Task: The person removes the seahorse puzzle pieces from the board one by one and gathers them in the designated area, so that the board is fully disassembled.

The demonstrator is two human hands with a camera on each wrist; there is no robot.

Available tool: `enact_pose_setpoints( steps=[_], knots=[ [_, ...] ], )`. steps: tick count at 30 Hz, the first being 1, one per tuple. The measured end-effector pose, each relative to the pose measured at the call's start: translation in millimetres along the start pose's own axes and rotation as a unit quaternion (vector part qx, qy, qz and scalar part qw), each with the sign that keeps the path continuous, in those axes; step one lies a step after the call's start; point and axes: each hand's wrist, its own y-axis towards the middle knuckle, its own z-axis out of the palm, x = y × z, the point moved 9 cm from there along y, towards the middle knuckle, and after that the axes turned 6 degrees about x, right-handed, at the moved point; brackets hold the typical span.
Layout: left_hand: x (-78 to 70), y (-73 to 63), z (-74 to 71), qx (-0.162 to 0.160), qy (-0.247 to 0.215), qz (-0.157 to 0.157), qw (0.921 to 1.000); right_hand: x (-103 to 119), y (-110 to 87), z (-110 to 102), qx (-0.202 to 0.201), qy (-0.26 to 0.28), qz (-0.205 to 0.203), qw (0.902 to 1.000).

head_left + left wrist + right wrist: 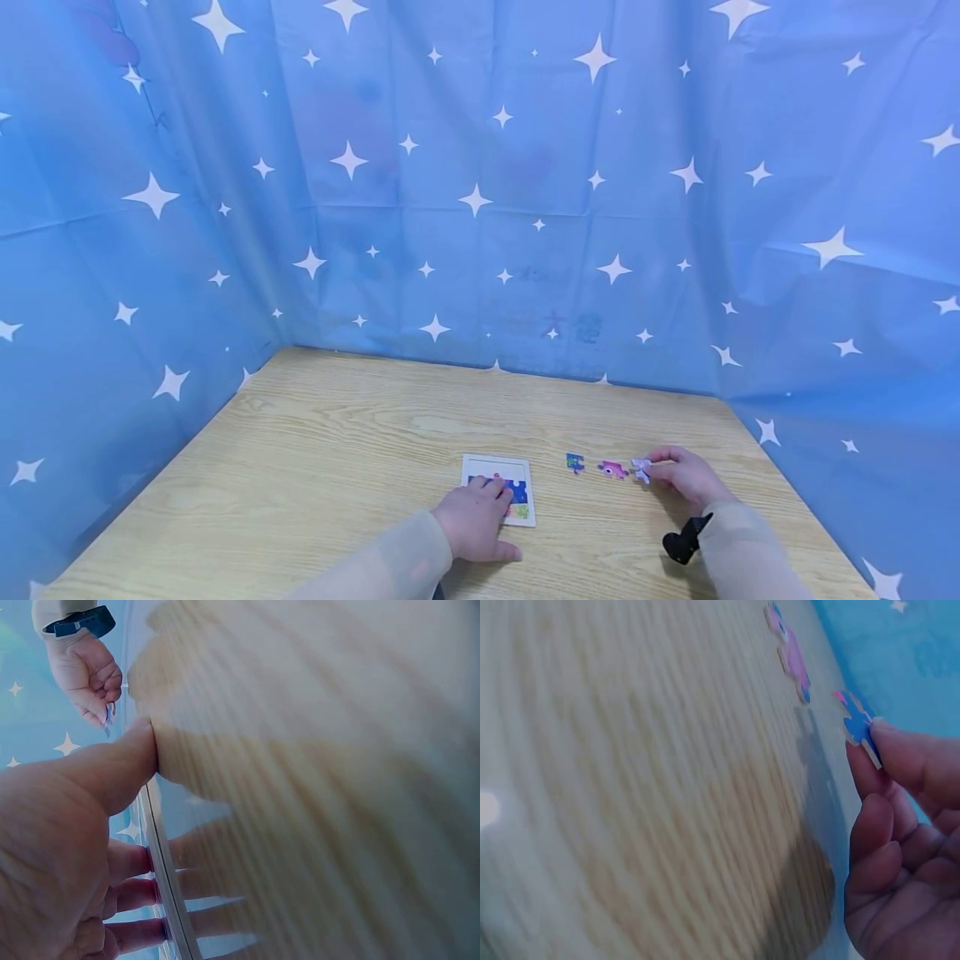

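Observation:
A jigsaw board (pixel 491 460) with a white frame lies on the table, some blue and green pieces set in its lower part. Over it, my left hand (pixel 474 518) rests with fingers spread, fingertips touching the board and hiding part of its picture. In the left wrist view the fingers (pixel 135 894) reach the board's edge. My right hand (pixel 686 477) pinches a blue jigsaw piece (pixel 860 724) between thumb and forefinger, lifted slightly off the table. Left of that hand lie a pink jigsaw piece (pixel 612 470) with an eye on it and a blue jigsaw piece (pixel 574 462).
The wooden table (pixel 337 450) runs back to a blue curtain (pixel 480 167) with white stars, which also hangs along the left and right sides. A black band (pixel 684 542) is on the right wrist.

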Motion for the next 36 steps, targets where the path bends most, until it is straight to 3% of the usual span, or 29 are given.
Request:
enact_pose_setpoints(
  steps=[28, 36],
  knots=[
    [-0.1, -0.1, -0.4, -0.008, -0.008, 0.005, 0.9999, -10, 2.0, -4, -0.015, -0.090, 0.030, 0.9954],
    [0.4, -0.7, -1.6, -0.004, -0.010, 0.002, 0.9999, -1, 0.1, -3, -0.014, -0.103, 0.019, 0.9944]
  ],
)
